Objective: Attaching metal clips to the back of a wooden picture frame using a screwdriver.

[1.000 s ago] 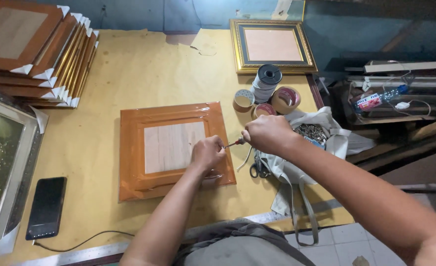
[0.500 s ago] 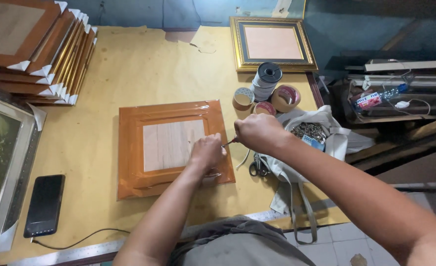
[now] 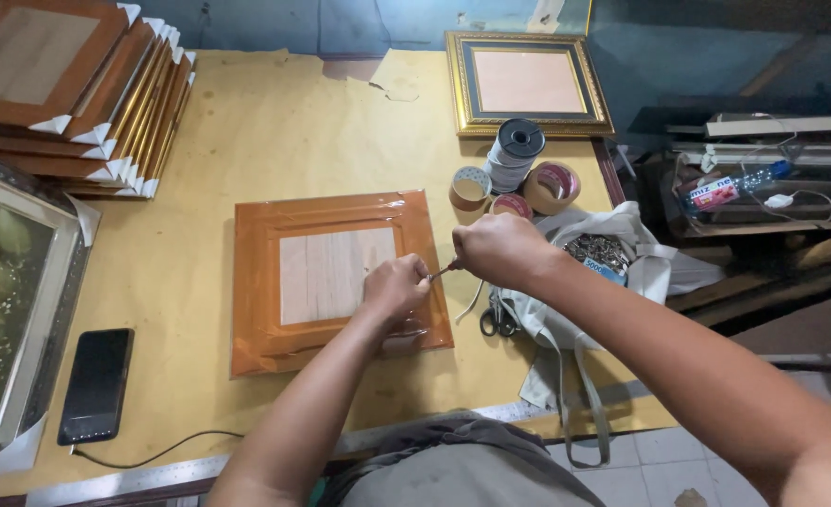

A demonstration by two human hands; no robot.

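An orange-brown picture frame (image 3: 331, 277) lies face down on the yellow table, wrapped in shiny clear film, with a pale wooden back panel in its middle. My left hand (image 3: 395, 286) rests on the frame's right edge, fingers curled and pinching something small that I cannot make out. My right hand (image 3: 498, 249) is closed just to the right of it, gripping a thin metal tool (image 3: 441, 273) whose tip points toward my left fingers. Both hands meet at the frame's right side.
A stack of frames (image 3: 68, 94) sits back left, a gold frame (image 3: 526, 83) back centre. Tape rolls (image 3: 551, 186) and a grey cord spool (image 3: 514, 155) stand right of the wrapped frame. Scissors (image 3: 500, 319) lie by a white bag (image 3: 612, 258). A phone (image 3: 96, 385) lies front left, beside a glazed picture (image 3: 7, 300).
My hands stay together at the frame's right edge with small working movements. The frame itself has not shifted on the table.
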